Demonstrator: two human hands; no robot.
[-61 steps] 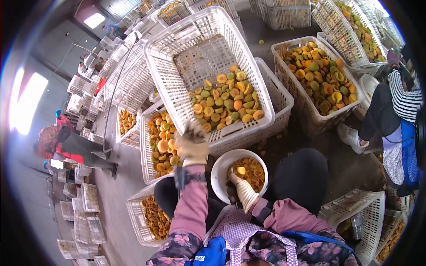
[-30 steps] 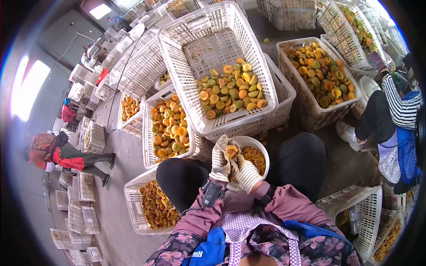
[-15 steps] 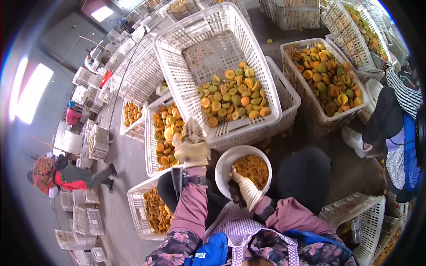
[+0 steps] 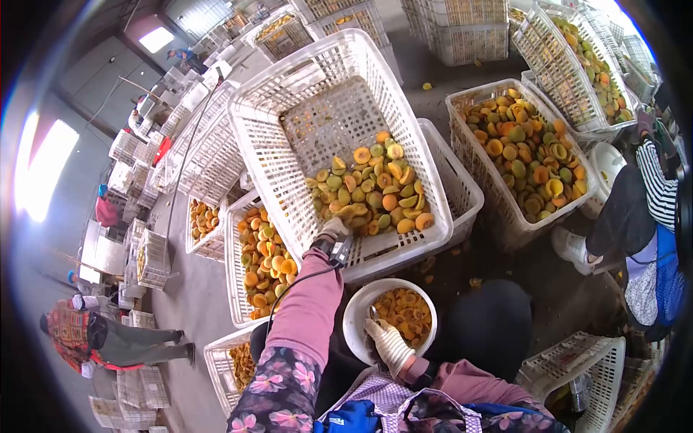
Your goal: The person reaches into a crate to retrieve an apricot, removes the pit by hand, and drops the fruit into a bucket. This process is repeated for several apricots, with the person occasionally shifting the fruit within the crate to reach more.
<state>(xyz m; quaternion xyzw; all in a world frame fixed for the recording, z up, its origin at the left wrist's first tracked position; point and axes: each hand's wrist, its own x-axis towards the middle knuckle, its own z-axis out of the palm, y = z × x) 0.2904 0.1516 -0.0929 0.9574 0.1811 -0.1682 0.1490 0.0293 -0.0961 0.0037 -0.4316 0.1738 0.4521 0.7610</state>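
Observation:
My left hand (image 4: 339, 222), in a pale glove, reaches into the tilted white crate (image 4: 253, 123) at the edge of its pile of halved orange-green fruit (image 4: 375, 187). Its fingers lie among the pieces, and what they hold, if anything, is hard to make out. My right hand (image 4: 390, 346), in a striped white glove, is closed on a small metal tool (image 4: 373, 312) at the left rim of the white bucket (image 4: 351, 328). Orange fruit pieces (image 4: 406, 314) fill much of that bucket, which stands between my knees.
Fruit-filled crates stand left (image 4: 234, 289) and right (image 4: 458, 119) of the tilted one. A co-worker in a striped sleeve (image 4: 658, 180) sits at the right. Another person (image 4: 79, 332) is at the far left. An overturned crate (image 4: 613, 375) lies at lower right.
My left hand has moved from above the left crate into the tilted crate's fruit. My right hand remains at the bucket. The view has shifted slightly.

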